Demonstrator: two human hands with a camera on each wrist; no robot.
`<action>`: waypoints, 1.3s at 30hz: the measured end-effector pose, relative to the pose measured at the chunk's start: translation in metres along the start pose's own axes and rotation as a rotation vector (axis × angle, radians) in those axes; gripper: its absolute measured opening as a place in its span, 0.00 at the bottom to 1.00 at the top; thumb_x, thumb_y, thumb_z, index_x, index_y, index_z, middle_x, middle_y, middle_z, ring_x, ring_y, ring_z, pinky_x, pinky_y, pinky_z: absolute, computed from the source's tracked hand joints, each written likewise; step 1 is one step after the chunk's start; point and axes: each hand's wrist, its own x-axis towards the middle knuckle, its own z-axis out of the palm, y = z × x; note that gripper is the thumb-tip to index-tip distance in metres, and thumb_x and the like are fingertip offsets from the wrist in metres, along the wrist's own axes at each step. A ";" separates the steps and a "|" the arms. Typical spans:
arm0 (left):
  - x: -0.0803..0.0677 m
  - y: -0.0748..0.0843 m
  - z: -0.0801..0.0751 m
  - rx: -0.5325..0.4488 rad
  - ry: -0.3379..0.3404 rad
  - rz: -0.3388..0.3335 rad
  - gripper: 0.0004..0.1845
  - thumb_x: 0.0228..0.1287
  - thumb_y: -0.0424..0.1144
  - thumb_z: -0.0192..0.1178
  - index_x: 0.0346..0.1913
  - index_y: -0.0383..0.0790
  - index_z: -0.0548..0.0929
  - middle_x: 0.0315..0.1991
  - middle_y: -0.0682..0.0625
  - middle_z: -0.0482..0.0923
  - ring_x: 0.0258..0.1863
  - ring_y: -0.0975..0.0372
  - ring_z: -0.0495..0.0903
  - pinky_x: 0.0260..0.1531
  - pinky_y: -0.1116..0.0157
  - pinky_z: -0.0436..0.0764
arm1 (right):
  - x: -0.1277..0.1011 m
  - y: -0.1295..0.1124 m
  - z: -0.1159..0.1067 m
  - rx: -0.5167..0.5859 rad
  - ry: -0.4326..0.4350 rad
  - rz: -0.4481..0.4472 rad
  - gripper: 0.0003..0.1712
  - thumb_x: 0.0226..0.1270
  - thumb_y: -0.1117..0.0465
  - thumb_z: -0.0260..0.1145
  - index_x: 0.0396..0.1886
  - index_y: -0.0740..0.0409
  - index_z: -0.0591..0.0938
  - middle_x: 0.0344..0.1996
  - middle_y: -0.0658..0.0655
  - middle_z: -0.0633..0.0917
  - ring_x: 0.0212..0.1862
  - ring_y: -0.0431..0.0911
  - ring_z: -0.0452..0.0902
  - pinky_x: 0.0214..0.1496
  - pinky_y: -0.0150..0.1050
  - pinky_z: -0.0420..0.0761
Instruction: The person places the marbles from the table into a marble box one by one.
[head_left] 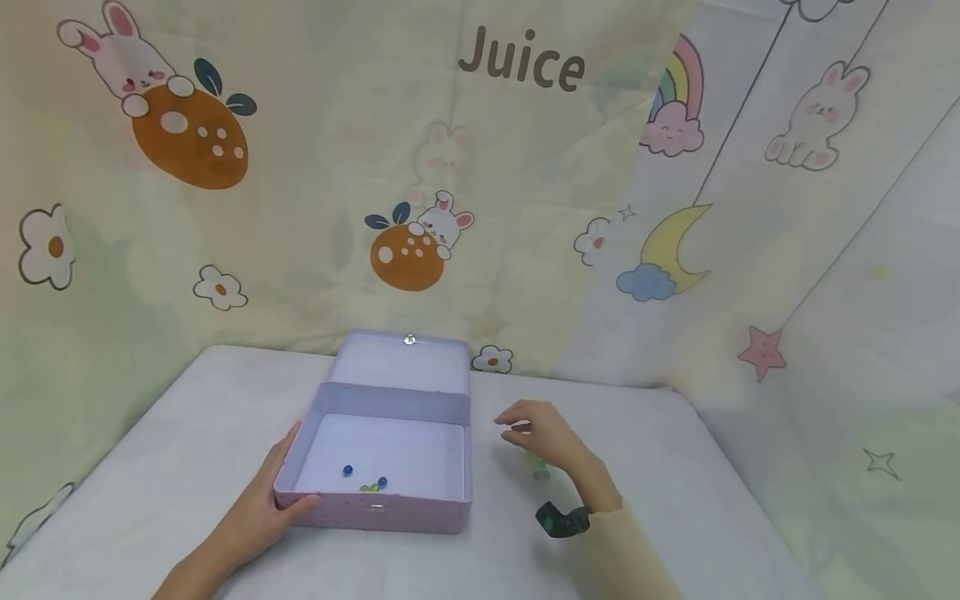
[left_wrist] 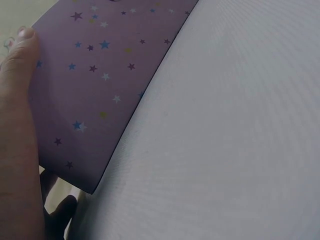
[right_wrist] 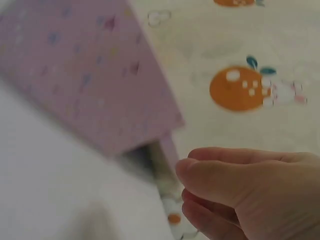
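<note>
A pinkish-purple tin box (head_left: 378, 515) with a star print stands with its hinged lid (head_left: 401, 362) thrown back. Inside lie a blue marble (head_left: 348, 471), a second blue marble (head_left: 382, 482) and some yellow-green marbles (head_left: 370, 488). My left hand (head_left: 258, 500) grips the box at its front left corner, thumb on the front wall and fingers along the left side. To the right of the box, my right hand (head_left: 547, 433) hovers with loosely bent fingers pointing at it; nothing shows between thumb and fingertips. Several green marbles (head_left: 540, 468) lie below that hand, partly hidden by it.
The box stands on a white-covered table (head_left: 675, 467). Behind it hangs a printed cloth (head_left: 300, 250) with rabbits and flowers, close to the lid. A dark wrist device (head_left: 562, 521) sits on my right wrist.
</note>
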 end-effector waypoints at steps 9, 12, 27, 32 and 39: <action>-0.001 0.002 -0.001 -0.016 -0.002 -0.004 0.55 0.54 0.43 0.68 0.76 0.56 0.40 0.74 0.41 0.47 0.65 0.86 0.43 0.68 0.65 0.52 | -0.027 0.050 0.003 -0.066 0.052 0.189 0.11 0.56 0.69 0.68 0.41 0.59 0.86 0.38 0.53 0.86 0.44 0.47 0.82 0.47 0.41 0.83; -0.002 0.000 0.000 -0.003 0.011 0.019 0.55 0.53 0.42 0.68 0.76 0.52 0.41 0.74 0.41 0.49 0.64 0.87 0.44 0.55 0.88 0.45 | -0.029 0.056 0.005 -0.070 0.019 0.217 0.11 0.57 0.68 0.68 0.40 0.56 0.87 0.37 0.52 0.86 0.44 0.46 0.82 0.47 0.41 0.82; -0.001 -0.004 0.000 0.014 0.003 0.018 0.55 0.54 0.42 0.68 0.76 0.53 0.40 0.74 0.42 0.48 0.66 0.84 0.45 0.56 0.84 0.46 | -0.026 0.061 0.006 -0.076 -0.001 0.268 0.10 0.55 0.69 0.69 0.36 0.55 0.87 0.33 0.49 0.86 0.40 0.43 0.81 0.47 0.42 0.82; -0.001 -0.004 0.000 0.016 0.006 0.019 0.55 0.53 0.42 0.68 0.76 0.53 0.41 0.74 0.42 0.49 0.66 0.84 0.45 0.56 0.84 0.46 | -0.024 0.062 0.007 -0.096 -0.006 0.279 0.10 0.55 0.69 0.69 0.36 0.54 0.87 0.33 0.48 0.86 0.40 0.43 0.81 0.47 0.42 0.81; -0.001 -0.005 0.001 0.020 -0.003 0.000 0.55 0.53 0.43 0.68 0.76 0.56 0.40 0.74 0.43 0.49 0.67 0.82 0.46 0.66 0.58 0.55 | -0.022 0.064 0.008 -0.126 -0.009 0.285 0.09 0.54 0.68 0.70 0.35 0.53 0.87 0.33 0.48 0.86 0.40 0.43 0.81 0.46 0.41 0.81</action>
